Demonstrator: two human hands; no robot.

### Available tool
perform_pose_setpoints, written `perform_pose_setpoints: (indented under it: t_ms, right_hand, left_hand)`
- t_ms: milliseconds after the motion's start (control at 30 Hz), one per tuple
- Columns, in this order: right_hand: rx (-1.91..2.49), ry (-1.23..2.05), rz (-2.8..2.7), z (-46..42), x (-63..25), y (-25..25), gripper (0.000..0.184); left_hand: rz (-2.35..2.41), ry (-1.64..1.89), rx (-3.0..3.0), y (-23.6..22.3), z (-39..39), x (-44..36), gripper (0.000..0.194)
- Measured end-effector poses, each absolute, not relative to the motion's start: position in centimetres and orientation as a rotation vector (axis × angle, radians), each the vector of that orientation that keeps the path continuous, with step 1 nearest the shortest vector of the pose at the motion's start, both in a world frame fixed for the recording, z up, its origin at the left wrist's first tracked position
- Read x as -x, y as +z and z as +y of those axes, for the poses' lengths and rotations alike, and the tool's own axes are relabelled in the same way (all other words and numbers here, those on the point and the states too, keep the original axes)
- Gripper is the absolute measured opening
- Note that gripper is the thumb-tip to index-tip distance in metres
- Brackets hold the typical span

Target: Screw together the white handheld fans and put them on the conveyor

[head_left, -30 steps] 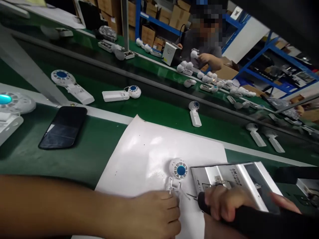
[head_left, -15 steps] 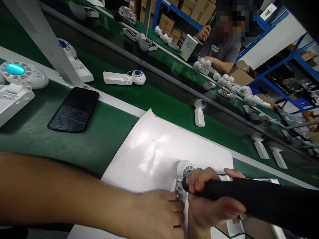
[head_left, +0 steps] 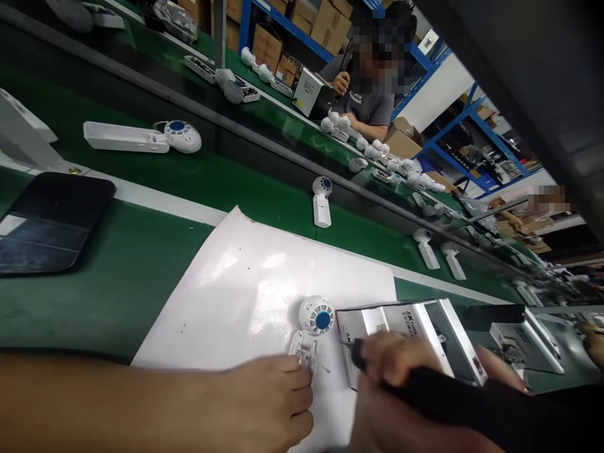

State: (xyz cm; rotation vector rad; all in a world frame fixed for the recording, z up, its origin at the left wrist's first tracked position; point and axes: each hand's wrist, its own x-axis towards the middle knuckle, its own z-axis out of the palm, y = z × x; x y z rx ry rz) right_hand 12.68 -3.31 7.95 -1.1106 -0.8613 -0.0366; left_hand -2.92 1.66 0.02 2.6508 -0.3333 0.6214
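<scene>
A small white fan part (head_left: 313,321) with a blue centre lies on a white sheet (head_left: 245,283) at the near edge of the green bench. My left hand (head_left: 274,406) rests on the sheet with its fingers curled, pressing the lower end of the fan part. My right hand (head_left: 401,390) is wrapped round a black pen-shaped tool (head_left: 425,393), its tip pointing left just to the right of the fan part. A silver metal box (head_left: 415,327) lies behind that hand.
A black phone (head_left: 47,220) lies at the left on the green mat. Several white fans (head_left: 141,135) ride the green conveyor (head_left: 264,195) beyond. Another person (head_left: 363,94) works at the far side among more fan parts. Blue shelving with cardboard boxes stands behind.
My right hand with the black tool has drawn back to the right, off the fan's head, uncovering its blue centre. The view has shifted right; my left hand stays on the part.
</scene>
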Motion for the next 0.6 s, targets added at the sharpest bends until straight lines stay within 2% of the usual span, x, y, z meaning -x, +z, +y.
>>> perform_pose_setpoints:
  t_ms: [33, 100, 333, 600]
  right_hand:
    - [1.152, -0.172, -0.827, -4.1, -13.7, 8.5, 0.048]
    - [1.2, -0.242, -0.909, -5.2, -15.4, 9.2, 0.048]
    - [1.283, 0.263, -0.996, -2.6, -14.3, 9.7, 0.056]
    - [1.147, 0.337, -0.949, -3.1, -12.9, 8.2, 0.056]
  left_hand:
    - [-0.33, 0.617, -2.639, -0.1, 1.6, 3.0, 0.014]
    - [-0.319, 0.615, -2.621, -0.2, 1.6, 3.0, 0.015]
    - [-0.355, 0.63, -2.643, -0.2, 1.7, 3.0, 0.013]
    - [-0.364, 0.618, -2.65, -0.3, 1.6, 2.7, 0.015]
